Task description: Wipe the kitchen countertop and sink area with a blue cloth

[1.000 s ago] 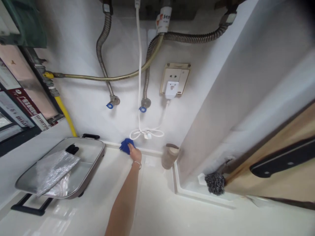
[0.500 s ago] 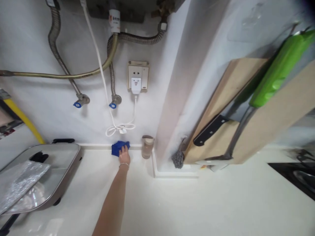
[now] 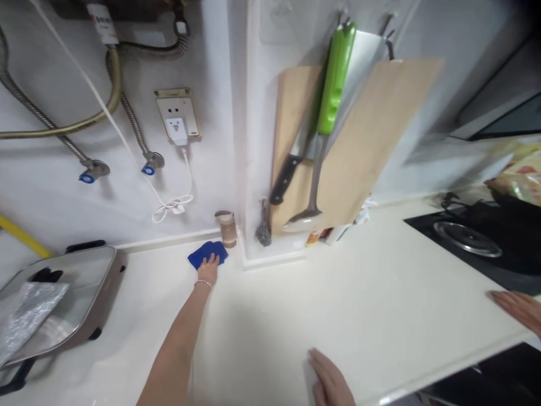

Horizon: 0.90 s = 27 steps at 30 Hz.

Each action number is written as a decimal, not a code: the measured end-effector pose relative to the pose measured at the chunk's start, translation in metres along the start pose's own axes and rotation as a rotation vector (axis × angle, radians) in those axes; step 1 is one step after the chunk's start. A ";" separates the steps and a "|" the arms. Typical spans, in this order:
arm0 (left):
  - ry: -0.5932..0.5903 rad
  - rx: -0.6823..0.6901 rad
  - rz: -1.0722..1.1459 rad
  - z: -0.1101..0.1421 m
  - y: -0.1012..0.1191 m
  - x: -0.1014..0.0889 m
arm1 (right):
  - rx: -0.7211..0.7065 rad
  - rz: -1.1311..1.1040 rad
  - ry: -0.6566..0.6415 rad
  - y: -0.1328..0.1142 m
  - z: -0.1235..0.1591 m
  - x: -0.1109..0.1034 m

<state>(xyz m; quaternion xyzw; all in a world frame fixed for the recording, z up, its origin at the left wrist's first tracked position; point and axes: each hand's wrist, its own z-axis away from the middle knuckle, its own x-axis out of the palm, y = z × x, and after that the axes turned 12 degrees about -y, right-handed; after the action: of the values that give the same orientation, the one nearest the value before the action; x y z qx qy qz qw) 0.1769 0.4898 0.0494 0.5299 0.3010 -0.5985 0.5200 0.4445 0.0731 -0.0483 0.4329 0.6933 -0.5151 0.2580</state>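
My left hand [image 3: 208, 269], with a thin bracelet at the wrist, presses its fingers onto a blue cloth [image 3: 211, 252]. The cloth is bunched flat on the white countertop [image 3: 253, 321], near the back wall. Just behind and right of it stands a translucent brownish cup [image 3: 229, 231] in the wall corner. At the bottom edge my right hand [image 3: 332, 380] shows in part, its fingers stretched out over the counter and holding nothing visible.
Another person's hand [image 3: 519, 309] rests at the counter's right edge, near a black stove [image 3: 469, 239]. An electric pan [image 3: 99, 293] stands left. Cutting boards [image 3: 367, 141], a green-handled ladle [image 3: 336, 84], a knife [image 3: 285, 177] and a scrubber [image 3: 264, 232] hang on the pillar.
The view has swung to the right. The blue cloth has slid closer to the cup under my left hand and lies more spread. My right hand and another person's hand have come into view.
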 end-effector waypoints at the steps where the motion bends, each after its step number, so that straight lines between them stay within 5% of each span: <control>1: -0.014 0.024 -0.015 0.012 0.001 0.004 | -0.013 0.013 -0.008 0.000 0.001 -0.002; 8: -0.096 0.260 -0.091 0.120 0.024 0.051 | -0.021 0.023 -0.016 -0.009 -0.002 -0.005; 13: -0.039 0.502 -0.126 0.174 0.055 0.092 | -0.017 0.027 -0.017 -0.010 -0.004 -0.007; 22: -0.015 0.800 -0.096 0.216 0.146 0.143 | 0.008 0.037 -0.032 -0.011 -0.004 -0.009; 27: 0.056 0.858 0.061 0.225 0.153 0.149 | 0.023 0.073 0.021 -0.010 -0.003 -0.007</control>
<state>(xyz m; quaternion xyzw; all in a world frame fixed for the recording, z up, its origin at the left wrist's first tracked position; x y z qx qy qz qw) 0.2642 0.1974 -0.0043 0.7230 0.0231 -0.6389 0.2619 0.4392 0.0722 -0.0366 0.4662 0.6737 -0.5087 0.2646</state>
